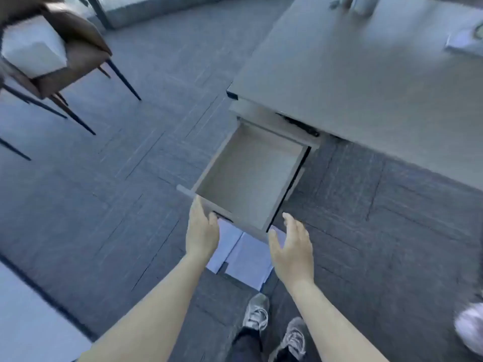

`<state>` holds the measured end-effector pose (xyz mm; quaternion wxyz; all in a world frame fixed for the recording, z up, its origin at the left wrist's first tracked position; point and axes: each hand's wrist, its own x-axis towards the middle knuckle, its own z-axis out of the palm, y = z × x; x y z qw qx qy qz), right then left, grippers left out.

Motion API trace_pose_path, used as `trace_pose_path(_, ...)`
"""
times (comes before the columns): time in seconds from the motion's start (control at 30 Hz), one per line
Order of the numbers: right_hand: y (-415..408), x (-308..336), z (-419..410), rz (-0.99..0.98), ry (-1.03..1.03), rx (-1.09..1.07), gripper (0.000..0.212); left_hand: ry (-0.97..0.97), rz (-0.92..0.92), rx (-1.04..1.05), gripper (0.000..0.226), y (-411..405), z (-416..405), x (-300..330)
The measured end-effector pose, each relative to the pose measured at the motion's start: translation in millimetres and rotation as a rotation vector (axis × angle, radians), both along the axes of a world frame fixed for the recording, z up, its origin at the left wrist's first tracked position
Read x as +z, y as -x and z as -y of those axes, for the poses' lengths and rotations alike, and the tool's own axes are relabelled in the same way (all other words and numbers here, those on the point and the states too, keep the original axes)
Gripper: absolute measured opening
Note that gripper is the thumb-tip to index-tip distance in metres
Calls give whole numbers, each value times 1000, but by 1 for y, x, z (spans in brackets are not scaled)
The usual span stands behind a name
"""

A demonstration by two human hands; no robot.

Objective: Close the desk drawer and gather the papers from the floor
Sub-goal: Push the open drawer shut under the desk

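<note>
A grey desk drawer stands pulled out and empty under the left corner of the grey desk. My left hand rests flat against the drawer's front panel near its left end, fingers together. My right hand hovers open just off the drawer's front right corner, fingers spread, touching nothing. White papers lie overlapping on the dark carpet below the drawer front, between my two hands and partly hidden by them.
A brown chair with a white box on its seat stands at the far left. My two shoes are just behind the papers. A white surface fills the lower left corner. Another white shoe shows at the right edge.
</note>
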<state>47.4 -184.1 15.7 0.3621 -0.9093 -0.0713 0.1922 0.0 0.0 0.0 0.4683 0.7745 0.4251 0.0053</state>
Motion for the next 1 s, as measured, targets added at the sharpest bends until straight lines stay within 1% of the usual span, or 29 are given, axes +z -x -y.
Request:
trace_pose_path(0.03,9,-12,-7,-175,-50,-83,47,63,-62,70,59,7,-5,-11)
trace_pose_path(0.1,23,-36,-20,-505,-162,-229,38,149,-190,135,55,16,-13,-40)
trace_pose_path(0.17,30,-57,-33,-799,-293,-406,33,271,-238,199,53,20,-18,-62)
trace_pose_path(0.2,31,-65,-38,-905,-369,-489,30,317,-228,238,53,18,-20,-73)
trace_pose_path(0.27,27,-84,-47,-1006,-502,-604,26,380,-192,275,52,7,-23,-86)
trace_pose_path(0.33,19,-99,-52,-1055,-612,-692,25,413,-168,293,46,-9,-25,-102)
trace_pose_path(0.4,10,-106,-56,-1064,-678,-757,23,411,-153,315,38,-24,-26,-110)
trace_pose_path(0.53,-8,-109,-56,-1071,-727,-828,25,393,-157,361,42,-38,-28,-123)
trace_pose_path(0.73,-63,-116,-52,-1040,-750,-825,27,341,-134,333,39,-87,-31,-129)
trace_pose_path(0.87,-110,-119,-49,-1001,-753,-794,33,191,-130,314,34,-138,-27,-127)
trace_pose_path(0.93,-136,-120,-48,-985,-739,-772,31,115,-140,305,29,-167,-27,-127)
trace_pose_path(1.0,-162,-120,-48,-967,-731,-751,28,78,-145,304,26,-194,-26,-129)
